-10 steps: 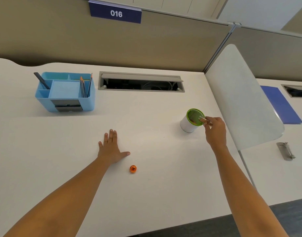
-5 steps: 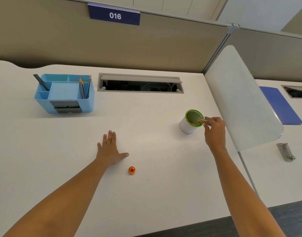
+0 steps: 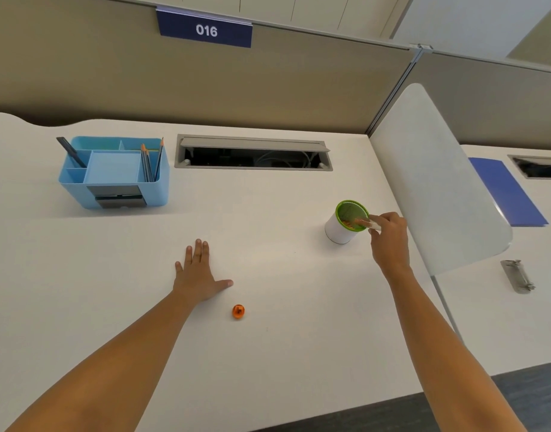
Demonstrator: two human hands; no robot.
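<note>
Right hand: the right hand (image 3: 391, 241) pinches a short pale stick (image 3: 368, 223), possibly a pencil stub, between thumb and fingertips; the other fingers are curled in

Stick: it is held low and nearly level, and its orange-tinted tip pokes over the near rim into the mouth of the cup

Cup: the white cup (image 3: 336, 230) with a green rim and green lining stands upright on the desk (image 3: 299, 353), just beside a white panel (image 3: 439, 182); some orange bits lie inside

Left hand: the left hand (image 3: 196, 272) lies flat on the desk, fingers straight, thumb spread, holding nothing, well apart from the cup

Step in hand, as I judge it: putting the stick into the cup

Doing it well: bring the whole stick past the rim before loosening the pinch, and tip its far end down so it slides in instead of bridging the rim

Watch for: the cup is light and unsteadied, so a knock from the knuckles could tip it toward the panel; keep contact off the rim

Nearby: a small orange piece (image 3: 238, 311) sits close to the left thumb, and a blue organiser (image 3: 155, 194) with pencils stands at the back left
</note>
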